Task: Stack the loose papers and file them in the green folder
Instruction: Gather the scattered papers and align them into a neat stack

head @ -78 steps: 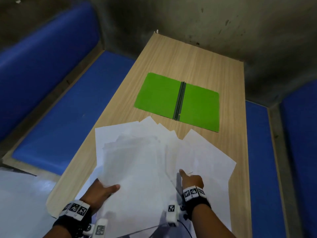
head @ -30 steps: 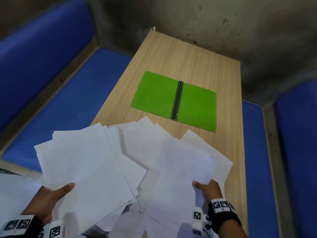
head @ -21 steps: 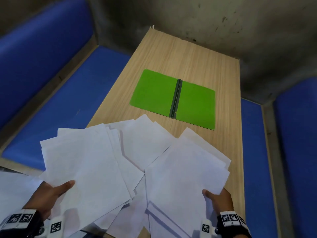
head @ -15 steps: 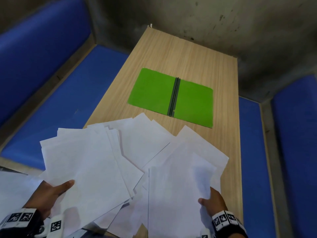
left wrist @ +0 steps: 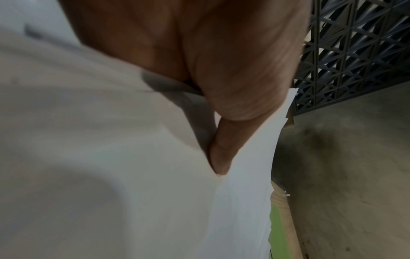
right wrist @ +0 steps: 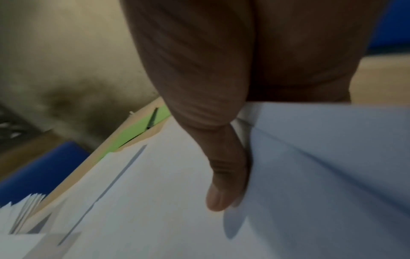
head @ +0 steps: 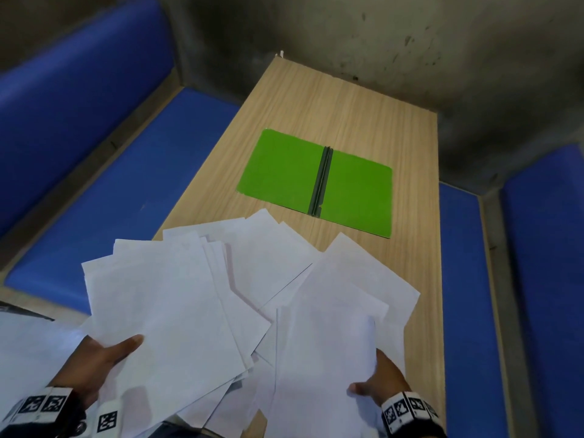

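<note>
Blue padded benches (head: 104, 197) on both long sides of wooden counter (head: 341, 109), stained grey concrete wall (head: 363, 33) past far end. Green folder (head: 284, 172) lay open flat mid-counter, nearer right edge, dark spine (head: 321, 181) up the middle, both covers bare. Loose white papers (head: 265, 257) fanned in messy overlap across near end of counter, apart from folder's near edge. Left hand (head: 104, 358) gripped fanned sheaf (head: 164, 311) overhanging near left corner, thumb on top, fingers hidden beneath; left wrist view confirmed thumb (left wrist: 219, 154) pressed onto sheets. Right hand (head: 379, 384) held second bunch (head: 322, 358) by its right edge close to near right corner, thumb (right wrist: 224, 189) on top of paper in right wrist view, fingers underneath out of sight. Tagged black bands (head: 407, 412) on both wrists. More pale paper (head: 28, 352) off counter at lower left.
</note>
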